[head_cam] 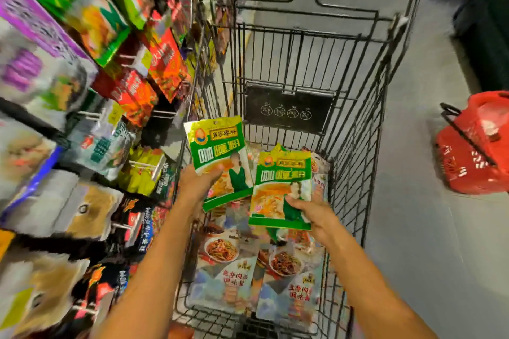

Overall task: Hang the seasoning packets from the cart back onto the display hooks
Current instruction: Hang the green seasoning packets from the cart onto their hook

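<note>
The display [82, 91] fills the whole left side of the frame, crowded and smeared with blur. We can pick out a few hooks [125, 57] poking between hung packs, but not count them. The cart [358, 146] takes the centre, its wire walls running up toward the top of the frame, and one red basket [473, 151] sits on the floor at the right edge. On the cart floor, lower centre, we count two pale packets [223, 270] lying flat side by side; edges of more show beneath and behind them, number unclear. Above those we hold two matching green packets, one in each hand. The left green packet [220, 151] stands with its long axis near upright, top edge leaning to the upper left, and the left hand [197, 183] is clamped on its lower left corner. The right green packet [281, 190] stands upright just beside it, nearly touching, and the right hand [316, 215] pinches its lower right corner. What the next move turns on, we judge, is this: the hooks lie to the left of both hands, and the left hand is the nearer — so its packet, top edge leading, looks like the first to go up.
</note>
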`<state>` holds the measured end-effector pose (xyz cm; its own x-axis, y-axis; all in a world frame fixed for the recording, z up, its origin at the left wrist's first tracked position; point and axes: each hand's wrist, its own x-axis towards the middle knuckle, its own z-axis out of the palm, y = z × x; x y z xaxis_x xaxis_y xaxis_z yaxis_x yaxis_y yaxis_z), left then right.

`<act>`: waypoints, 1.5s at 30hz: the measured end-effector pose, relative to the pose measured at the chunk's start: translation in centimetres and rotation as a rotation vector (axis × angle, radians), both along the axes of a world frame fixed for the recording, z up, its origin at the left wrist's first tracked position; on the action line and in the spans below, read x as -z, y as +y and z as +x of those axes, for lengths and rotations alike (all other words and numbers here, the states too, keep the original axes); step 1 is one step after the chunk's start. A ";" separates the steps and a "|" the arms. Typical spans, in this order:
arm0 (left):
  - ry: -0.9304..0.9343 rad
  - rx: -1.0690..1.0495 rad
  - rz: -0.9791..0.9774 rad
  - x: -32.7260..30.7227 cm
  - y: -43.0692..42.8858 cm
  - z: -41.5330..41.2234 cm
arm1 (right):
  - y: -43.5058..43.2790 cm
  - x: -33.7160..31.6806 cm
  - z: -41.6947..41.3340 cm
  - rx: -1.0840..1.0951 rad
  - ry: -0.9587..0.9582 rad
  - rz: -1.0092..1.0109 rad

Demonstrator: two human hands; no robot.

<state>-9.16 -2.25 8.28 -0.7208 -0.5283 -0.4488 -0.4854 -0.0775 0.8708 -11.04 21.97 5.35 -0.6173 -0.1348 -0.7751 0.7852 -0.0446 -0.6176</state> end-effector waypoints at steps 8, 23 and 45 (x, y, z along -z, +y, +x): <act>0.304 -0.237 -0.245 -17.1 -1.0 8.9 | -2.6 -15.8 -0.3 -0.275 0.465 -0.158; 0.667 -0.780 -0.704 -45.8 -3.0 38.8 | -17.2 -44.3 16.3 -0.836 0.942 -0.757; 0.631 -1.307 -1.096 -55.9 -6.7 68.8 | -36.5 -56.2 43.8 -1.228 0.935 -1.062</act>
<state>59.63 -8.96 64.13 0.4476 -0.6659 0.5968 -0.2030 0.5744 0.7930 32.78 -14.56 61.50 0.0649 -0.9116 0.4060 0.1412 -0.3944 -0.9081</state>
